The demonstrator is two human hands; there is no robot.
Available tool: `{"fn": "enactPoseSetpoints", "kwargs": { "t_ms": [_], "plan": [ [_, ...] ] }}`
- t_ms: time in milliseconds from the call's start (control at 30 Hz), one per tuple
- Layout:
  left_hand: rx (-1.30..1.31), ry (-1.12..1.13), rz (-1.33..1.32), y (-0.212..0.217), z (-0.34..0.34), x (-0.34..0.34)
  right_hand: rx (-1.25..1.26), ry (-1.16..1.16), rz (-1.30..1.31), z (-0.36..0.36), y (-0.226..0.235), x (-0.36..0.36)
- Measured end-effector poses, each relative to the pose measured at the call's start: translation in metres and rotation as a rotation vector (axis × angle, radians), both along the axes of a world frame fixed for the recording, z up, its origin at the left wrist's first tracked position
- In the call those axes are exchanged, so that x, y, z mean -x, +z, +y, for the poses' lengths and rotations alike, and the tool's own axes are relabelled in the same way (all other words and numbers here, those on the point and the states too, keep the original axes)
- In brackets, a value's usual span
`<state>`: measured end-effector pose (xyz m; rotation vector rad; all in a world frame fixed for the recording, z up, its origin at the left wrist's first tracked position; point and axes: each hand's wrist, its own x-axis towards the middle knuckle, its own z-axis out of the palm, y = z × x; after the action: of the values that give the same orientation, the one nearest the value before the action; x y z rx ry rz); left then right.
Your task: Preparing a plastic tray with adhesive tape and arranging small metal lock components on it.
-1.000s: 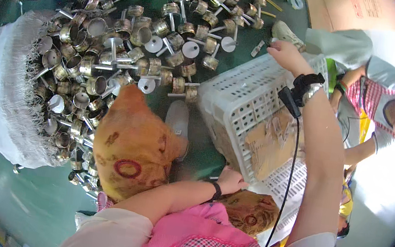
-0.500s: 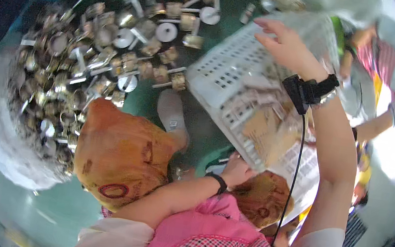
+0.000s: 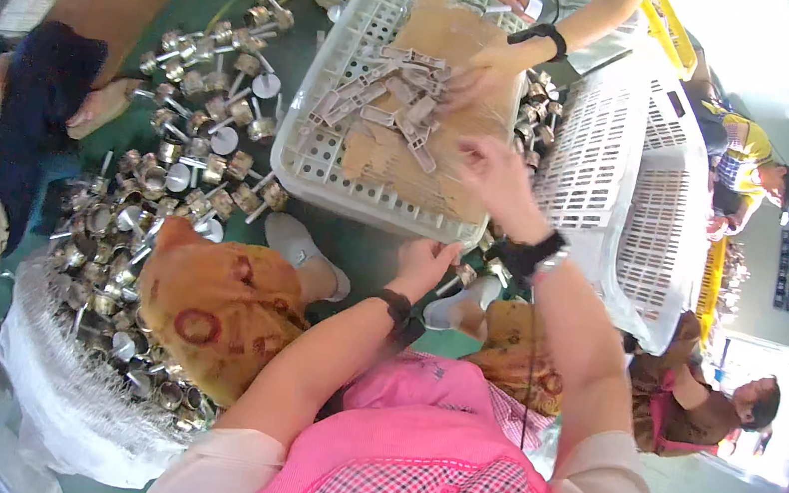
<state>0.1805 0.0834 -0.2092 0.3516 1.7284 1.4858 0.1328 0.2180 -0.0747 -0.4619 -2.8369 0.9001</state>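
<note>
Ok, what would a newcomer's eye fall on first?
Probably the heap of shiny round metal pieces with pale stems, spread over the green floor at left. Next, the white perforated plastic basket at upper centre, holding brown cardboard and greyish branching parts, with the person's right hand blurred at its right side.

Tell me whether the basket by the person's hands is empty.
Not empty: the white basket has brown cardboard and pale pieces inside its rim.

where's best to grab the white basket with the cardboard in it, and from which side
I'd take the white basket by its near rim, coming from the person's own side, left hand and right hand well apart. That edge faces the person and looks mostly bare, while cardboard and loose plastic pieces cover the middle and would likely shift.
</note>
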Motion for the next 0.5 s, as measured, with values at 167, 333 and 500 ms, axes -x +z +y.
{"fn": "enactPoseSetpoints", "kwargs": {
  "t_ms": [167, 333, 500],
  "plan": [
    [0.176, -0.069, 0.274, -0.047, 0.007, -0.005, -0.187, -0.143, 0.098, -0.026, -0.064, 0.013],
    [0.159, -0.056, 0.182, -0.074, 0.01, -0.004, -0.045, -0.215, -0.024, -0.025, -0.07, -0.005],
    [0.074, -0.066, 0.001, 0.007, 0.004, -0.001, 0.19, -0.242, 0.082, -0.003, -0.043, -0.055]
  ]
}}
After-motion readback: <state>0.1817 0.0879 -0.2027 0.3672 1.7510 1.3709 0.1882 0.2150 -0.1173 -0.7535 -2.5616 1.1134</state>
